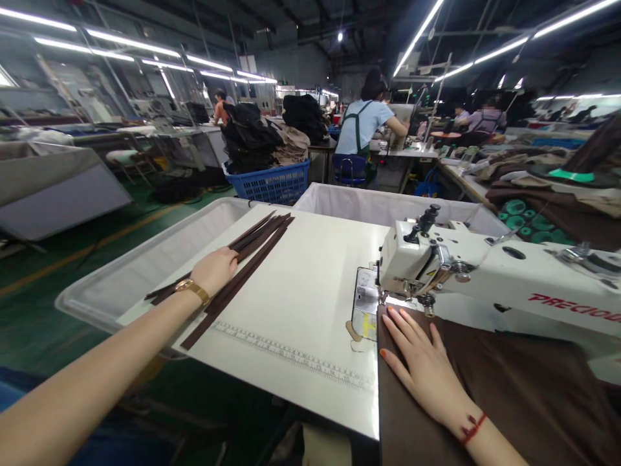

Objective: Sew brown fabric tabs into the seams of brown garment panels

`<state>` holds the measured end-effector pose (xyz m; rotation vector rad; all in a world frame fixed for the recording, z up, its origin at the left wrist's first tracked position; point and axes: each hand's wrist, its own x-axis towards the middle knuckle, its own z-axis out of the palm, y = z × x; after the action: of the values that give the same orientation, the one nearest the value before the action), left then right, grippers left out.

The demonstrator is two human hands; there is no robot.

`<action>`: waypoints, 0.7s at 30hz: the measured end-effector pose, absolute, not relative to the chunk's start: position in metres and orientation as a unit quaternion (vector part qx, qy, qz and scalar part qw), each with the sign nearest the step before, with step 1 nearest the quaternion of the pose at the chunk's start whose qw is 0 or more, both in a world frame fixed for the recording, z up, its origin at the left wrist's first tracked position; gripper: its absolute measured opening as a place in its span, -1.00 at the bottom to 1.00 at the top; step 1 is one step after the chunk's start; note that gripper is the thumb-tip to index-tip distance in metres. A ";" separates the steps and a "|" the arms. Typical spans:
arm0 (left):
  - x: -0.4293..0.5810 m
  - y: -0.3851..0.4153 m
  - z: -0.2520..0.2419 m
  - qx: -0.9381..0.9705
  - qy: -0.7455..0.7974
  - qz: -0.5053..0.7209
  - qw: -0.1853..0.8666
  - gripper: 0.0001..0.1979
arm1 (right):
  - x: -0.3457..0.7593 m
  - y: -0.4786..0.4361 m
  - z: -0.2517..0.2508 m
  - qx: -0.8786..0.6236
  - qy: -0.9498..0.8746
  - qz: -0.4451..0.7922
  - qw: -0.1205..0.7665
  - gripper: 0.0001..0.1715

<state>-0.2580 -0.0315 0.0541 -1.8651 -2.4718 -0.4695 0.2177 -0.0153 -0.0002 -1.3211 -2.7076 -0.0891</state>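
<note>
Across the hall, under long tube lights, a co-worker (pixel 361 126) in a pale blue top sits with their back to us, beyond a blue basket (pixel 272 183) heaped with dark cloth. Nearer me is the white worktop (pixel 315 272), with a pale bin (pixel 138 249) against its left side, where pieces could be dropped within easy reach. The sewing machine (pixel 466 265) stands along the right, its head over a metal plate (pixel 363 294). The brown cloth (pixel 519 382) spreads below the arm, its top edge close by the needle area, presumably to keep that edge ready there.

The right hand (pixel 427 372) lies palm down on it, grip released and fingers spread, which I take as a way to keep the cloth flat. Brown strips (pixel 242 277) lie slantwise at the worktop's left, roughly lined up, probably so that one can be picked out easily. The left hand (pixel 213 272) is over them, fingers curled; the fingertips are hidden, so I can't tell whether that grip has caught one. Below runs a printed ruler (pixel 291 353), handy for checking lengths.
</note>
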 end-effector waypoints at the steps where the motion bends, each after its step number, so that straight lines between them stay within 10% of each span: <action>1: -0.251 -0.035 0.062 -0.596 -0.785 -0.169 -0.003 -0.71 | 0.218 -0.015 0.000 -0.437 -0.897 -0.028 0.062 -0.35; 13: -0.058 -0.158 0.016 -0.539 -0.568 -0.232 -0.578 -0.55 | 0.216 -0.020 0.007 -0.449 -0.892 0.008 0.046 -0.36; 21: -0.066 -0.060 0.045 -0.880 -0.444 -0.122 -0.120 -0.40 | 0.215 -0.023 0.012 -0.453 -0.890 0.027 0.047 -0.34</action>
<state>-0.0660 -0.0598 0.0455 -2.9973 -1.5123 -0.4174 0.2150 -0.0232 0.0118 -1.3814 -2.7162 0.0832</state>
